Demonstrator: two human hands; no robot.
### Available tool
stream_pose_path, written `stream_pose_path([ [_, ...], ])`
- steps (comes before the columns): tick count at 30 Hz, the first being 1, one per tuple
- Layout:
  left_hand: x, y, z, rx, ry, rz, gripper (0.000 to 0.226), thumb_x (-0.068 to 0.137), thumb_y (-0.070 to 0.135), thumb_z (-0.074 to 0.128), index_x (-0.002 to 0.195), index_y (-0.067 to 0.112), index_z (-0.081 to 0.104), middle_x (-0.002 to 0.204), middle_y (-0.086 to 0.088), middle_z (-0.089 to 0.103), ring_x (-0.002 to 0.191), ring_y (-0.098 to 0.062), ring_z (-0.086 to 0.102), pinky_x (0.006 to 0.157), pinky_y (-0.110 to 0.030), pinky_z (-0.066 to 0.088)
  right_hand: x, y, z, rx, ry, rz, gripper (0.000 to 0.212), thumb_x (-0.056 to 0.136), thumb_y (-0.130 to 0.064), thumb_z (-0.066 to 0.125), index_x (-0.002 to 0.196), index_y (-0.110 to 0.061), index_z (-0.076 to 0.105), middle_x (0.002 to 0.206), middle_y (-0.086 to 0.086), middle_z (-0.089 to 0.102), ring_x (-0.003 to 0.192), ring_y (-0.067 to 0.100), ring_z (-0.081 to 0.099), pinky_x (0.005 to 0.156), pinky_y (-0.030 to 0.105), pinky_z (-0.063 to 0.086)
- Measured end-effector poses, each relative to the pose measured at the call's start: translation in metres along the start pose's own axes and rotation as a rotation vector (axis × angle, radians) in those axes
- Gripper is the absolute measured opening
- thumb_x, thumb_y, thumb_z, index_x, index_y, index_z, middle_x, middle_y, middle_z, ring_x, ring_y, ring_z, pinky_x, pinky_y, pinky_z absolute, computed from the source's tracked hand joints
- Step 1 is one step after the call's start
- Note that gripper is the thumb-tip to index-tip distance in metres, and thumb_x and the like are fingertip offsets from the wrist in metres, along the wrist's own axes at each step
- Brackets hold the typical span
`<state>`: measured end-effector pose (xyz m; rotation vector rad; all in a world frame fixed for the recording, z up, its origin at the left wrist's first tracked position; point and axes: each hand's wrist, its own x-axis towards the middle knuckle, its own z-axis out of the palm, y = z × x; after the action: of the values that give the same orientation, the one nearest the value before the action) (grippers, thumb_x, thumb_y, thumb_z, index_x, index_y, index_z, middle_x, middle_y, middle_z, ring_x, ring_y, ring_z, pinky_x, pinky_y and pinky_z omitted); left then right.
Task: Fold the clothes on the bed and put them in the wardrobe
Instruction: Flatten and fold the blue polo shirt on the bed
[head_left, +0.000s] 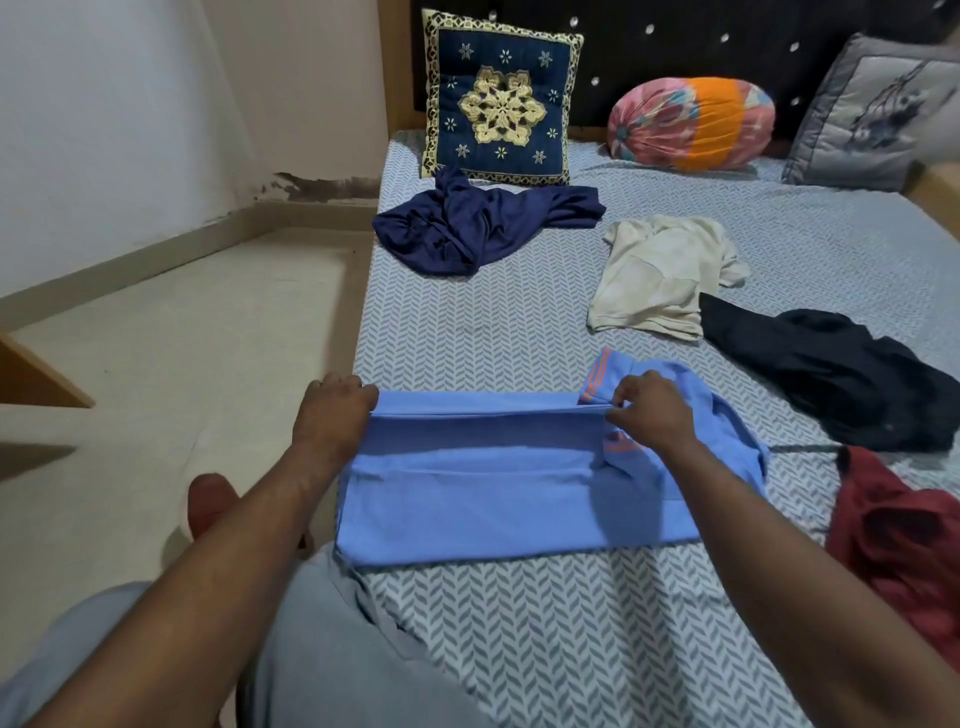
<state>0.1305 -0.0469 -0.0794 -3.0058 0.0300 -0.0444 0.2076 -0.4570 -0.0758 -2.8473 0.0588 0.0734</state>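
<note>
Fingers (619, 410) on flat, half-folded light-blue shirt (467, 483) with orange-striped cuffs (597, 378)

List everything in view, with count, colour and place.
blue shirt: one, light blue, half folded, near edge
navy garment: one, dark blue, crumpled, far left
cream shirt: one, off-white, centre
black garment: one, black, right of the cream shirt
red garment: one, dark red, right edge
cushion: one, navy and gold, behind navy garment
bolster: one, pink and orange, far middle
pillow: one, grey, far right
left hand: grips blue shirt
right hand: pinches blue shirt
</note>
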Motion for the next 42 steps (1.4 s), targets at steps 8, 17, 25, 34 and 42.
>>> stream_pose_path([
  [8,-0.032,0.015,-0.003,0.062,-0.295,-0.004,0.027,0.087,0.016,0.053,0.110,0.027,0.062,0.117,-0.001,0.056,0.115,-0.025,0.048,0.093,-0.036,0.038,-0.029,-0.006,0.002,-0.227,-0.127,0.001,0.036,0.080,-0.047,0.064,0.103,-0.020,0.072,0.114,0.019,0.055,0.112,0.041,0.052,0.091,0.043,0.046],
  [17,-0.009,0.095,0.014,-0.428,-0.428,0.110,0.081,0.090,0.065,0.038,0.156,0.029,0.008,0.163,-0.011,-0.003,0.150,-0.032,-0.002,0.118,-0.052,0.008,-0.004,-0.051,0.030,-0.197,-0.166,0.041,0.073,0.070,-0.054,0.071,0.129,-0.021,0.045,0.126,0.015,0.049,0.116,0.038,0.051,0.094,0.046,0.042],
  [25,-0.013,0.133,0.027,-0.263,-0.633,0.105,0.106,0.075,0.086,0.042,0.148,0.042,-0.022,0.154,-0.005,-0.037,0.140,-0.040,-0.032,0.104,-0.076,-0.009,0.018,-0.036,0.027,-0.165,-0.152,0.114,0.073,0.090,-0.028,0.055,0.151,-0.020,0.017,0.132,0.020,0.052,0.114,0.039,0.057,0.089,0.045,0.046],
  [34,-0.014,0.134,0.014,-0.266,-0.687,0.079,0.107,0.073,0.088,0.041,0.147,0.044,-0.022,0.154,-0.002,-0.038,0.142,-0.037,-0.031,0.106,-0.076,-0.003,-0.018,0.032,-0.006,1.065,0.156,0.621,0.031,0.053,-0.022,0.052,0.083,-0.011,0.056,0.066,0.010,0.048,0.061,0.021,0.047,0.053,0.027,0.038],
  [42,-0.018,0.135,0.004,-0.257,-0.712,0.065,0.106,0.072,0.089,0.040,0.147,0.045,-0.023,0.154,0.001,-0.037,0.143,-0.036,-0.030,0.106,-0.076,-0.001,-0.048,0.049,0.006,1.497,0.211,0.695,0.019,0.081,0.002,0.061,0.078,-0.015,0.052,0.064,0.006,0.052,0.049,0.015,0.053,0.044,0.021,0.045],
])
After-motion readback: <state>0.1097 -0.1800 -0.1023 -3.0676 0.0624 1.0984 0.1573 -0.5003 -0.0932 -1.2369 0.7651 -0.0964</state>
